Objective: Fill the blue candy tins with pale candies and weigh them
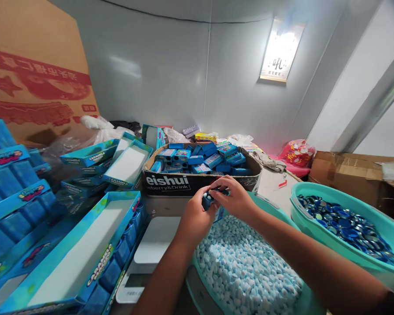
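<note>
Head view: small rectangular blue box (pixel 206 201), probably light and stiff, best held by sides; left hand (pixel 197 214) gripping it, right hand (pixel 232 196) pinching its top; oval teal plastic tub (pixel 279 212), five o'clock.

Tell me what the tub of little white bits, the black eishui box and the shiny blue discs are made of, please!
Tub: probably plastic; smooth, evenly teal, softly shiny.
Eishui box: looks like cardboard, with a printed black front and brownish edges.
Shiny discs: perhaps metal, because of their bright silvery glints, but shiny plastic could look similar.
</note>
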Motion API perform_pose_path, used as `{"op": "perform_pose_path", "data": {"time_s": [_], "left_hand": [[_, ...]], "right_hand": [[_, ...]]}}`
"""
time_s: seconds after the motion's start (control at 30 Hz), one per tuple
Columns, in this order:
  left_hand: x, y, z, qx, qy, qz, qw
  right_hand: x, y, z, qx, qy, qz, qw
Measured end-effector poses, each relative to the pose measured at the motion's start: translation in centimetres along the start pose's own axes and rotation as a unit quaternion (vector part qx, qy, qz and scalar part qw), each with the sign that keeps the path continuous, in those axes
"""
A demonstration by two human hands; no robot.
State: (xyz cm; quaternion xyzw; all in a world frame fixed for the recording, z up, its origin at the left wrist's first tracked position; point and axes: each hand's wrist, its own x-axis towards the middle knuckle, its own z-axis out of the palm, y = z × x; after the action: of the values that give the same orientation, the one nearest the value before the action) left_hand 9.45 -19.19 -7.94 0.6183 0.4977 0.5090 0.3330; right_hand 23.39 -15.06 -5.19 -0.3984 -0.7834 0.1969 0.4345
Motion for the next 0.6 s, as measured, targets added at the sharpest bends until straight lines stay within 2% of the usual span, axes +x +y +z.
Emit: {"op": "perform_pose_path", "data": {"time_s": [0.17,0.27,0.43,0.6], "left_hand": [[0.24,-0.17,-0.02,-0.035,0.017,-0.028,0.999],[0.38,-0.39,0.05,-0.037,0.030,-0.046,0.998],[0.38,-0.64,0.17,-0.058,0.027,-0.049,0.997],[0.48,-0.83,0.12,-0.081,0.025,-0.050,0.995]], "right_hand": [[-0.13,-0.13,-0.11,0.029,-0.036,-0.109,0.993],[-0.09,-0.12,-0.26,0.008,-0.059,-0.135,0.989],[-0.08,0.09,-0.08,-0.042,-0.072,-0.138,0.987],[-0.01,0.29,-0.23,-0.031,-0.027,-0.103,0.994]]}}
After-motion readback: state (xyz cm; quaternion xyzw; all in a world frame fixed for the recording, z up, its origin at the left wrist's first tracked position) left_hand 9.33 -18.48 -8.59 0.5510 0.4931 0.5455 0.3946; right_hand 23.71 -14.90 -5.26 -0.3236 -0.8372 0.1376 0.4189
